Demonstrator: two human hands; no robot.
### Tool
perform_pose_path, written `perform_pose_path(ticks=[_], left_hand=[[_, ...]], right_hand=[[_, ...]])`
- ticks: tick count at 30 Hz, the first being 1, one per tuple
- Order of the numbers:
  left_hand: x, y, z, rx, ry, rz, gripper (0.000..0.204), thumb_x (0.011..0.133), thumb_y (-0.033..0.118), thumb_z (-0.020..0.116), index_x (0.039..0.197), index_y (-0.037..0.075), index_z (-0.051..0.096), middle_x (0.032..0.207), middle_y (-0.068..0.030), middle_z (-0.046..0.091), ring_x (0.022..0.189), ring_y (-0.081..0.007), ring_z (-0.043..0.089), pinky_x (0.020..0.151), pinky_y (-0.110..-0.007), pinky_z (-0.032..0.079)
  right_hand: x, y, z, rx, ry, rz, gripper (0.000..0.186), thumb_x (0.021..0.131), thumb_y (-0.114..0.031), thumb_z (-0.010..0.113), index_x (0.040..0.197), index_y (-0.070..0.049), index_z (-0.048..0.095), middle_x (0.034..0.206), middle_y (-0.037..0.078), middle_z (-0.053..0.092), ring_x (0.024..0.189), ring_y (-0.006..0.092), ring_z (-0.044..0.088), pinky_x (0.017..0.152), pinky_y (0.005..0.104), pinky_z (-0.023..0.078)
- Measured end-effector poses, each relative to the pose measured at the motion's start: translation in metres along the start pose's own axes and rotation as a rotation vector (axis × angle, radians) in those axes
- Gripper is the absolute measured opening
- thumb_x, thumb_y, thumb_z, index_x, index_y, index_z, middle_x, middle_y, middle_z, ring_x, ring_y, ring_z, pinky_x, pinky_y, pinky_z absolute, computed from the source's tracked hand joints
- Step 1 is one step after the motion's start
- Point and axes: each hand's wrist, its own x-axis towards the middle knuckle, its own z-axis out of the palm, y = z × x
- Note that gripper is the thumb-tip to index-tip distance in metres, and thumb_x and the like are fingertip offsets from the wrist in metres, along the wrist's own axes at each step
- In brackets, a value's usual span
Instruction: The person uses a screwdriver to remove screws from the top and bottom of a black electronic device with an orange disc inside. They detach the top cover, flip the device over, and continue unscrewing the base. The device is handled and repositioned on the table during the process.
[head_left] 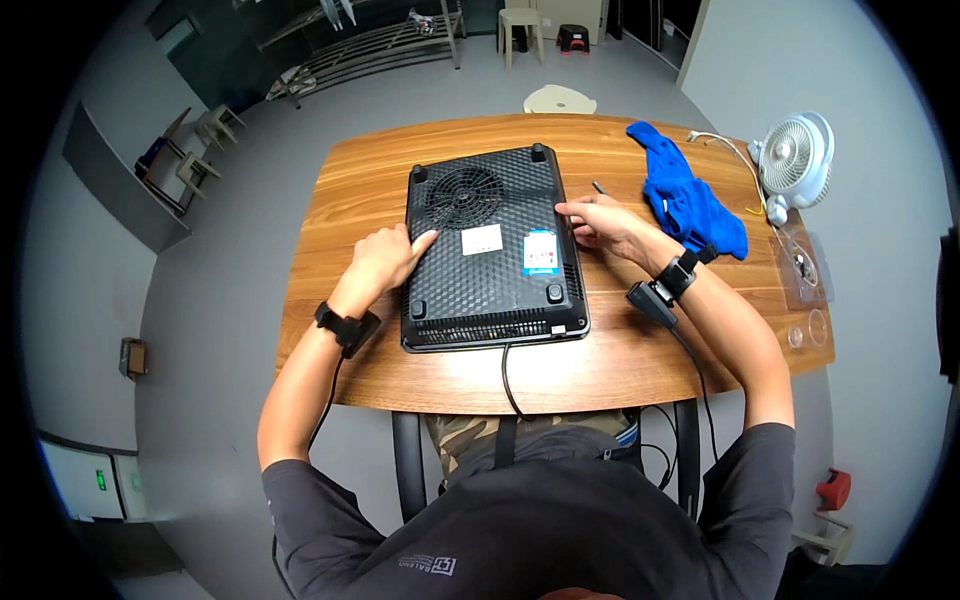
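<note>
On the wooden table [345,200], the left hand [383,258] has fingers curled round the black appliance [470,290], thumb on top; the right hand [612,228], half-bent, grips opposite

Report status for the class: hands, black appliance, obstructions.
Left hand, right hand at opposite sides of black appliance. Underside up on table. No obstruction seen; blue cloth lies apart, right.

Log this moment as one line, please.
left hand: on left side of black appliance; right hand: on its right side; pose: underside up on table
</note>
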Motion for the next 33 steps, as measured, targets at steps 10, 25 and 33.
perform_pose_path(ticks=[10, 25, 33], left_hand=[[-0.066, 0.041, -0.002, -0.154, 0.025, 0.693, 0.025, 0.094, 0.026, 0.072, 0.088, 0.002, 0.064, 0.082, -0.0160, 0.069, 0.077, -0.0383, 0.069, 0.069, -0.046, 0.055], [-0.101, 0.076, 0.054, 0.213, 0.008, 1.253, 0.009, 0.093, 0.009, 0.055, 0.094, 0.000, 0.057, 0.087, -0.0104, 0.061, 0.075, -0.0241, 0.071, 0.061, -0.036, 0.059], [-0.103, 0.104, 0.063, 0.074, 0.047, 1.293, 0.011, 0.094, 0.007, 0.053, 0.096, -0.003, 0.056, 0.085, -0.0121, 0.060, 0.074, -0.0254, 0.071, 0.062, -0.036, 0.059]], right_hand=[[-0.003, -0.009, -0.002, -0.031, -0.046, 0.014, 0.038, 0.097, -0.029, 0.074, 0.121, -0.006, 0.057, 0.098, 0.002, 0.060, 0.084, 0.0091, 0.057, 0.074, 0.0261, 0.052], [-0.008, -0.014, -0.001, -0.109, -0.057, -0.042, 0.045, 0.097, -0.031, 0.074, 0.125, 0.001, 0.059, 0.089, 0.000, 0.055, 0.077, 0.0071, 0.052, 0.064, 0.0226, 0.055], [-0.007, -0.013, -0.002, -0.131, -0.037, -0.056, 0.042, 0.097, -0.033, 0.074, 0.121, 0.000, 0.064, 0.089, -0.001, 0.055, 0.076, 0.0074, 0.052, 0.065, 0.0223, 0.055]])
